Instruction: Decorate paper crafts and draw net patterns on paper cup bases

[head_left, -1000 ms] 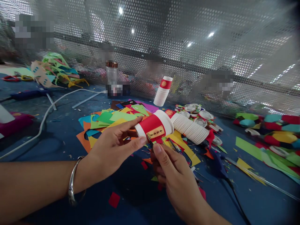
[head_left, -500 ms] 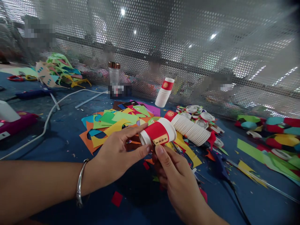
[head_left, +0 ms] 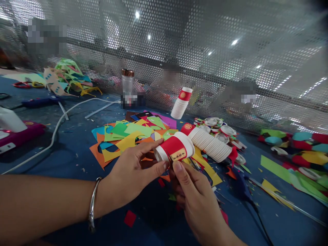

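Note:
A white paper cup (head_left: 177, 142) with a red band lies tilted on its side in the air before me. Its band carries a small cream label (head_left: 178, 154) with dark lettering. My left hand (head_left: 137, 167) grips the cup near its narrower base end, thumb below and fingers over the top. My right hand (head_left: 191, 189) is closed, its thumb tip pressed at the lower edge of the band beside the label. Its other fingers are curled in shadow beneath, so whether anything else is in them cannot be made out. Cut coloured paper (head_left: 123, 136) lies behind the cup.
One cup stack (head_left: 210, 143) lies behind the held cup; another (head_left: 181, 104) stands farther back. A blue glue gun (head_left: 241, 184) with a cord rests at right. At left are a power strip (head_left: 33, 131) and white cable (head_left: 55, 126). A perforated metal screen (head_left: 205, 58) closes the back.
The cup has rolled slightly between my fingers, so the label has shifted a little around it. Both hands keep nearly the same hold. The whole view has moved slightly.

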A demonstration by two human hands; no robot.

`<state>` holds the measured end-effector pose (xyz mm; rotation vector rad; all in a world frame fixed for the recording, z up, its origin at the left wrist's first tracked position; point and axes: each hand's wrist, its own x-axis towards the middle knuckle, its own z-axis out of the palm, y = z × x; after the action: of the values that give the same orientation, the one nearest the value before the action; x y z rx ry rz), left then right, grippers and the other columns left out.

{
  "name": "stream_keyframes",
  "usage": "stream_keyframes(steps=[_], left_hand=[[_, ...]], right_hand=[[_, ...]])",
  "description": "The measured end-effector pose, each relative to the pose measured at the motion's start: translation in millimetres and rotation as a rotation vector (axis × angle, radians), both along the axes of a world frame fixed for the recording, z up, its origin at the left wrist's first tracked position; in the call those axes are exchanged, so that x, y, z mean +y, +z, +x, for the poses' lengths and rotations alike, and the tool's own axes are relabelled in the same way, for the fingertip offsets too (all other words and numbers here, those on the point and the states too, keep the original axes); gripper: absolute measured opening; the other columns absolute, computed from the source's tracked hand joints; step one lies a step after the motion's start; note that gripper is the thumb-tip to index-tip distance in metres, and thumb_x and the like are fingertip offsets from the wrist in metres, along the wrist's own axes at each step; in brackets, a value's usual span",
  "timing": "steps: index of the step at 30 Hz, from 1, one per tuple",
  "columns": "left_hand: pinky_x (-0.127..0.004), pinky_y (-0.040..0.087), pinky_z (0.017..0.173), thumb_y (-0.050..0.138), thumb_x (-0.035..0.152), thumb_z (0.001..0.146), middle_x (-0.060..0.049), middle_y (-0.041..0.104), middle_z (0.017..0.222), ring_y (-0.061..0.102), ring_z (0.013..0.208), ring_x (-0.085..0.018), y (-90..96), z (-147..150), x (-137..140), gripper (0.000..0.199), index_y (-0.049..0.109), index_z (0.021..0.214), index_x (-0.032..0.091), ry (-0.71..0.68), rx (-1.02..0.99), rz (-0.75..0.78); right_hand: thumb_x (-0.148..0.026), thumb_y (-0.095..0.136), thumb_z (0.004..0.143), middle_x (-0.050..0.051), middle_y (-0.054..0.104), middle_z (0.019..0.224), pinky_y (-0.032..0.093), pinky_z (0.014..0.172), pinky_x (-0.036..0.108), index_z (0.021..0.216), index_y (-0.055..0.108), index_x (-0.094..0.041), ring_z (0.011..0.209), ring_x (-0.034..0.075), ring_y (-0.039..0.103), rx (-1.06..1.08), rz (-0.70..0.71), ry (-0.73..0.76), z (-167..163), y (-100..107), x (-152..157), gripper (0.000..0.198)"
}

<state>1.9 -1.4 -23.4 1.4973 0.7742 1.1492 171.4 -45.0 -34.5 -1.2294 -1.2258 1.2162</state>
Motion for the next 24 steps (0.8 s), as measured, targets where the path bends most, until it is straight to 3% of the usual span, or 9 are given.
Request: stream_keyframes(steps=[9, 16, 24], left_hand=[[-0.033, 0.061, 0.095, 0.079, 0.028, 0.084, -0.006, 0.077, 0.123, 0.073, 0.110, -0.022, 2.2, -0.6, 2.2, 0.055, 0.066, 0.136, 0.019, 0.049, -0.056, 0.002], [-0.034, 0.062, 0.084, 0.078, 0.034, 0.085, -0.005, 0.080, 0.104, 0.074, 0.093, -0.019, -5.0, 0.3, 5.1, 0.050, 0.069, 0.132, 0.020, 0.058, -0.028, -0.055], [-0.040, 0.062, 0.089, 0.078, 0.033, 0.083, -0.008, 0.073, 0.122, 0.072, 0.102, -0.023, -3.7, -1.8, 0.3, 0.055, 0.069, 0.137, 0.025, 0.104, 0.024, 0.045]], right_hand=[[-0.066, 0.064, 0.094, -0.006, 0.040, 0.065, 0.013, 0.041, 0.022, 0.082, 0.060, -0.020, 0.053, 0.007, 0.023, -0.005, 0.005, 0.010, -2.4, 3.3, 2.6, 0.048], [-0.070, 0.064, 0.092, -0.006, 0.043, 0.066, 0.019, 0.043, 0.020, 0.084, 0.061, -0.020, 0.054, 0.006, 0.030, -0.004, -0.034, -0.022, -2.9, 1.7, 5.2, 0.051], [-0.072, 0.067, 0.089, -0.007, 0.040, 0.063, 0.017, 0.040, 0.019, 0.082, 0.061, -0.020, 0.051, 0.005, 0.026, 0.023, -0.051, -0.031, -4.4, 1.8, -3.2, 0.053]])
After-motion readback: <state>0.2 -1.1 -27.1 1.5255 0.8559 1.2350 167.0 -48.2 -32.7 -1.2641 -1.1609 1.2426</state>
